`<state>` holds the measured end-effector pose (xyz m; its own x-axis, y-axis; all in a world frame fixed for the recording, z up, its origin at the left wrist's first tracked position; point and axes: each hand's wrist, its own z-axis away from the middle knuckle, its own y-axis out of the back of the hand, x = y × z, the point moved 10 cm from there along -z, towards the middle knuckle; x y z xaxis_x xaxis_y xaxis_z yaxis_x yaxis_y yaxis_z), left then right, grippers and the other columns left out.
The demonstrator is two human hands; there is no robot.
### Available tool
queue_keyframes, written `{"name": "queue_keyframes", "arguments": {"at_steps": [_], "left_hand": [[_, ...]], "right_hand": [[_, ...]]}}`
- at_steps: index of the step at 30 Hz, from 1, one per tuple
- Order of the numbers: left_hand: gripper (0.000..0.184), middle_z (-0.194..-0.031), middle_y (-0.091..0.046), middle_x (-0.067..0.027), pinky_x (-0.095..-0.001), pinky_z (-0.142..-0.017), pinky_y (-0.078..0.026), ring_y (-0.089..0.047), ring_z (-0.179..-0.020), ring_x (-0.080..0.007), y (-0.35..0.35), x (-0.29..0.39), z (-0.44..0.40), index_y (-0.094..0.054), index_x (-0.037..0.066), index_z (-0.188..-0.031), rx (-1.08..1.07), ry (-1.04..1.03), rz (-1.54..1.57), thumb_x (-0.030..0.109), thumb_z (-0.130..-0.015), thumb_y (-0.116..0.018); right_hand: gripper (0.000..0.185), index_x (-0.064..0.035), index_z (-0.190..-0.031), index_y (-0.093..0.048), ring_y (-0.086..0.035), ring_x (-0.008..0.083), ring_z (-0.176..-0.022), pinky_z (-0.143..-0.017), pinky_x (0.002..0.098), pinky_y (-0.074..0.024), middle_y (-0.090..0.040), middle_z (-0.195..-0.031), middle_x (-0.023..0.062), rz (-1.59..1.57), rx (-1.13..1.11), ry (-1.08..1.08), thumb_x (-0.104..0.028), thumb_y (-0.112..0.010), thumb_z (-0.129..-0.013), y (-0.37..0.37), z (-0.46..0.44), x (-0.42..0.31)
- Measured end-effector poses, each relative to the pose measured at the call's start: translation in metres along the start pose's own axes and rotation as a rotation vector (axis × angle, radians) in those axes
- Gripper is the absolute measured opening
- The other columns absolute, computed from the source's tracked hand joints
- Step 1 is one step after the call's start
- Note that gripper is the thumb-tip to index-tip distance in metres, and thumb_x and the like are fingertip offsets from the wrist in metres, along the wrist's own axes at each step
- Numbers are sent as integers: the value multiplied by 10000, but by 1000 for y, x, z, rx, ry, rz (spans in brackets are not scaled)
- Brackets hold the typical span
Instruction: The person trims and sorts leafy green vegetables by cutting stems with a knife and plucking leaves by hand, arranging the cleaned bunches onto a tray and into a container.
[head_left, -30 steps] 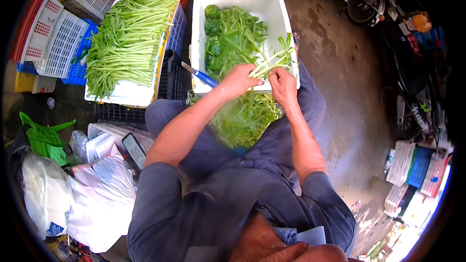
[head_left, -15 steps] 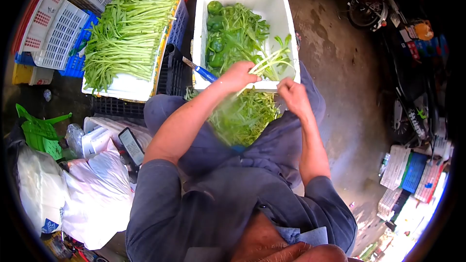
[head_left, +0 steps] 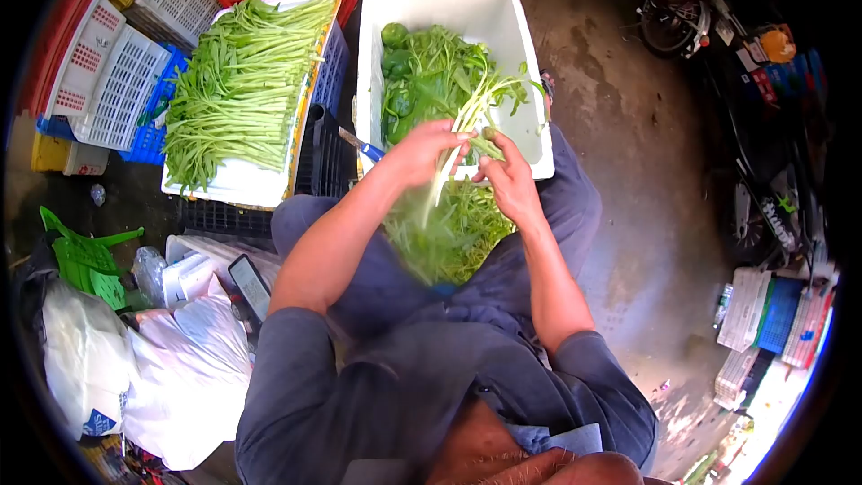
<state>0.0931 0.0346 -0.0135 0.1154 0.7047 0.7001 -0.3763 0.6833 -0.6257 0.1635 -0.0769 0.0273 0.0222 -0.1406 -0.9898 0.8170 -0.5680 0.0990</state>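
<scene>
My left hand is closed round pale green stems over the near edge of a white foam box. Close beside it, my right hand pinches a green piece of the same greens. Inside the box lie leafy greens and several dark green round vegetables. More loose greens are heaped between my legs. A blue-handled knife rests at the box's left corner, touching or very near my left forearm.
Long-stemmed greens lie in rows on a white foam lid to the left. Stacked crates, a phone, white bags and a green plastic item are further left. A motorbike stands right.
My right hand went down right, away from the stems, then came back beside my left hand. The held stems have turned more upright. The view has shifted slightly.
</scene>
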Motion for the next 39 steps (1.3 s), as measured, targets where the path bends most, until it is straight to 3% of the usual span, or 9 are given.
{"name": "queue_keyframes", "arguments": {"at_steps": [2,6,9,13,16,21,27,34,39], "left_hand": [[252,-881,-615,5,-297,-593,-507,-582,-737,-105,7,-7,-5,-653,83,-1177,-6,-19,33,192,-951,-678],[217,-843,-601,18,-287,-586,-499,-579,-715,-98,9,1,6,-657,96,-1158,-23,18,-30,179,-958,-674],[191,-826,-599,30,-253,-566,-468,-568,-696,-76,18,12,0,-657,105,-1134,62,-89,-85,173,-957,-680],[182,-843,-604,-5,-252,-637,-461,-551,-702,-103,8,22,1,-634,52,-1096,53,-107,-35,179,-965,-637],[181,-846,-608,-11,-273,-618,-480,-571,-691,-118,10,23,-1,-627,59,-1119,15,-104,0,159,-969,-640],[192,-892,-649,-63,-374,-634,-575,-675,-748,-224,21,42,14,-604,64,-1163,101,-142,163,129,-983,-619],[184,-876,-635,-66,-364,-598,-527,-641,-705,-206,47,73,20,-599,91,-1158,116,-270,216,162,-990,-622],[179,-764,-545,-16,-328,-540,-435,-546,-608,-170,69,79,20,-589,83,-1125,319,-290,265,149,-968,-643],[200,-686,-505,2,-314,-519,-413,-526,-576,-156,80,78,21,-578,86,-1086,416,-293,272,157,-934,-685]], "right_hand": [[276,16,-1195,-622,-602,102,-721,-663,278,-486,-673,-983,92,-299,-50,-40,-132,-612,-963,-18,-15,9],[196,25,-925,-661,-514,90,-687,-630,282,-444,-614,-720,30,134,10,-24,-158,-612,-976,-8,-8,19],[211,22,-949,-661,-520,106,-694,-643,301,-453,-609,-733,69,292,-21,-26,-175,-596,-988,-4,9,21],[195,23,-941,-667,-647,349,-741,-720,414,-499,-680,-822,197,572,-412,260,-166,-617,-940,-37,57,43],[173,9,-941,-666,-641,426,-805,-736,452,-503,-686,-882,223,733,-308,264,-158,-645,-903,-30,65,53],[176,-29,-1013,-676,-662,384,-782,-683,429,-504,-670,-858,217,636,-45,-82,-161,-684,-897,23,25,62],[302,40,-1071,-675,-676,422,-922,-805,457,-524,-693,-996,281,754,169,148,-214,-663,-908,83,-76,62],[389,24,-1115,-675,-656,434,-1043,-921,494,-509,-683,-1066,289,1209,-231,-399,-268,-666,-858,78,-147,203],[394,60,-1131,-648,-673,406,-937,-844,453,-527,-691,-1003,265,979,80,-91,-244,-661,-880,85,-147,142]]}}
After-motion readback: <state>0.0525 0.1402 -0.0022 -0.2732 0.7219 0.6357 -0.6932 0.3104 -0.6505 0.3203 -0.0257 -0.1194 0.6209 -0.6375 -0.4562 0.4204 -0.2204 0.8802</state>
